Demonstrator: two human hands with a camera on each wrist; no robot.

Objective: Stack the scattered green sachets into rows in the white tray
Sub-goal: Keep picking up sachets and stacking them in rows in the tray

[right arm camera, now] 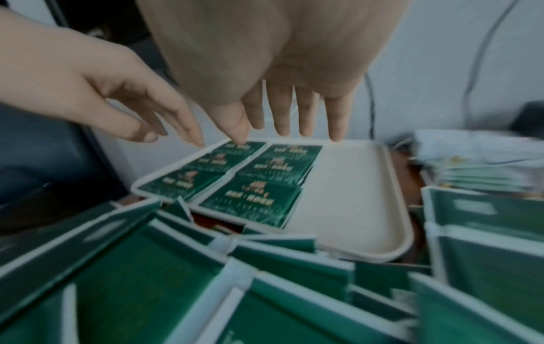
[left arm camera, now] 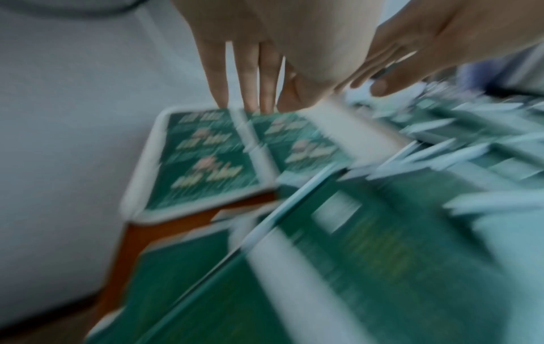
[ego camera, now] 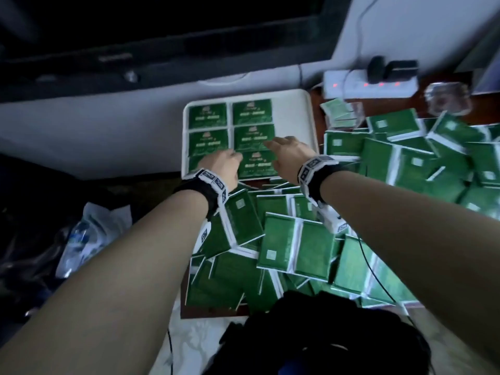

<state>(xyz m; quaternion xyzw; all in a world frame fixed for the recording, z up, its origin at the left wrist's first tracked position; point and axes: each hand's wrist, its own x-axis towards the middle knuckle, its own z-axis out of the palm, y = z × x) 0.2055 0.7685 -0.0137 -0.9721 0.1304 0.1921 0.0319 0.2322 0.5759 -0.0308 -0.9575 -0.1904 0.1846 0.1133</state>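
Both hands, the left hand (ego camera: 226,165) and right hand (ego camera: 290,152), are held flat and empty over green sachets (ego camera: 253,136) laid in the white tray (ego camera: 295,117).

No text can be read in any view. The green sachets (ego camera: 251,112) laid in the white tray (ego camera: 295,117) carry a pale emblem and lines of light print on their faces, but the characters are too small and blurred to make out, in the head view and both wrist views alike. The loose sachets (ego camera: 281,247) heaped on the tabletop from about 3 to 6 o'clock of the tray show only a small pale square patch, like a code, with nothing legible in it. The wristbands (ego camera: 213,182) bear dark square marker patterns, no letters. The power strip (ego camera: 370,86) at 1 o'clock shows small red lights and no readable label.
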